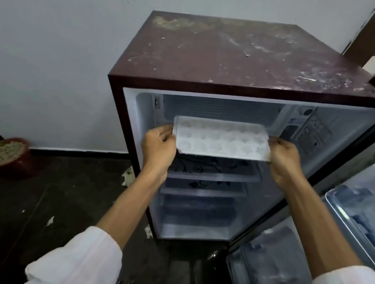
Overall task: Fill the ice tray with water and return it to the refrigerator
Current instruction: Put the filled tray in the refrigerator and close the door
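Observation:
A white ice tray [222, 138] with several round cells is held level in front of the open freezer compartment [217, 109] at the top of a small maroon refrigerator [242, 57]. My left hand [158, 147] grips the tray's left edge. My right hand [285, 161] grips its right edge. I cannot tell whether the cells hold water. The tray's far edge reaches into the compartment's mouth.
The refrigerator door [353, 207] stands open to the right, with clear door bins. Glass shelves [213, 176] with a dark floral print sit below the tray. A red bowl [5, 155] stands on the dark floor at left. A white wall is behind.

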Demonstrator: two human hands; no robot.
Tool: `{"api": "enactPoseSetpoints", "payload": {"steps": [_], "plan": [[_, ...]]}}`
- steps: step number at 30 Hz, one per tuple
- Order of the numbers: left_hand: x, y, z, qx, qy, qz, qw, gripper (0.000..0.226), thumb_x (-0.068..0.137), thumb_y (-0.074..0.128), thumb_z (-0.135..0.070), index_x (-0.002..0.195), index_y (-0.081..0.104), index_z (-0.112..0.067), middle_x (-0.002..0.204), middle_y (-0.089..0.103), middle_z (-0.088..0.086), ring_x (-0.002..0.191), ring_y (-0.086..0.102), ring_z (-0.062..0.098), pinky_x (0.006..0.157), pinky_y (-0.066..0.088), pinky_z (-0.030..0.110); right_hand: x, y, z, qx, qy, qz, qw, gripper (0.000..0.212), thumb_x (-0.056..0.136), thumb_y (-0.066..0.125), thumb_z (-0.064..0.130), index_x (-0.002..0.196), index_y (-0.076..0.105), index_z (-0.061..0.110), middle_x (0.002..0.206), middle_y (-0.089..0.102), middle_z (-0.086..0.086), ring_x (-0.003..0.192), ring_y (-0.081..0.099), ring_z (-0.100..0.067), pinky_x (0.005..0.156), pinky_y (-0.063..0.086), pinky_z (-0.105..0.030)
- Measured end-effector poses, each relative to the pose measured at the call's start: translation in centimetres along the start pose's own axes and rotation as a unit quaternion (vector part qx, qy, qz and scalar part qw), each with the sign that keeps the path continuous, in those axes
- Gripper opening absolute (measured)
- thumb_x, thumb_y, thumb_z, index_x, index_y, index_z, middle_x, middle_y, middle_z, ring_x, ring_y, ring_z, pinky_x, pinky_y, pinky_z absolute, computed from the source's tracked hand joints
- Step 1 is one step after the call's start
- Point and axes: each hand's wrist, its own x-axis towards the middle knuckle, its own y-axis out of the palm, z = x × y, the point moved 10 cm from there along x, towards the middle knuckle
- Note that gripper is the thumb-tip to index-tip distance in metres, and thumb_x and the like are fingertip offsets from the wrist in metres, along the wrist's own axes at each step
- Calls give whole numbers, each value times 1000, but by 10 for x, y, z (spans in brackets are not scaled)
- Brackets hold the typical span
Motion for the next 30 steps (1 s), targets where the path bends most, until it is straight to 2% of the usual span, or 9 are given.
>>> {"api": "enactPoseSetpoints", "payload": {"steps": [4,8,11,15,17,19,24,27,30], "plan": [[38,19,-4,27,21,3,999,35,92,52,5,103,68,-24,86,68,-15,64,64,-9,55,47,4,35,12,11,-28,-19,-4,999,21,88,46,1,96,64,-7,107,66,-30,98,65,-42,87,50,-62],[82,38,7,42,14,25,999,33,87,47,7,80,74,-11,86,75,6,82,74,25,74,63,34,58,23,23,-59,-31,-2,998,22,91,48,2,88,70,4,97,71,-16,84,66,-27,76,56,-41],[106,44,12,42,15,9,999,38,89,52,4,69,74,-21,86,76,3,85,74,24,75,63,35,74,29,27,-92,-50,3,995,22,93,50,7,95,71,3,98,70,-12,85,64,-24,77,54,-36],[130,56,22,26,-5,-6,1000,23,90,54,0,82,76,-3,88,76,10,84,73,28,72,63,46,91,27,25,-121,-61,-19,991,23,95,50,9,101,68,-3,98,68,-13,76,58,-18,60,45,-24],[138,61,28,22,-17,-17,999,20,92,56,-4,85,75,-5,88,75,10,82,73,28,69,63,49,97,27,24,-100,-71,-31,992,24,94,50,9,102,68,-5,104,69,-17,89,62,-25,68,46,-26],[144,62,31,31,-19,-33,999,20,94,54,-6,91,74,-3,90,74,11,84,72,28,73,63,45,100,28,26,-89,-84,-38,992,24,93,51,8,101,69,-5,107,69,-20,97,64,-30,73,46,-29],[151,60,30,31,-3,-52,998,24,98,47,-5,94,70,1,101,71,18,84,66,26,68,54,28,106,37,37,-98,-120,-41,987,30,95,48,11,115,61,-6,113,64,-23,93,60,-27,72,39,-25],[149,67,26,25,15,-52,998,26,100,44,-4,95,68,2,106,69,16,87,62,22,76,52,25,116,42,42,-116,-124,-53,984,25,96,49,14,114,60,0,113,63,-15,89,54,-20,73,40,-24],[150,73,22,14,21,-62,998,25,102,42,-6,105,66,2,112,66,12,100,62,25,93,55,35,125,49,46,-153,-132,-52,978,23,98,48,11,104,63,-6,102,63,-13,91,56,-23,73,42,-24]]}}
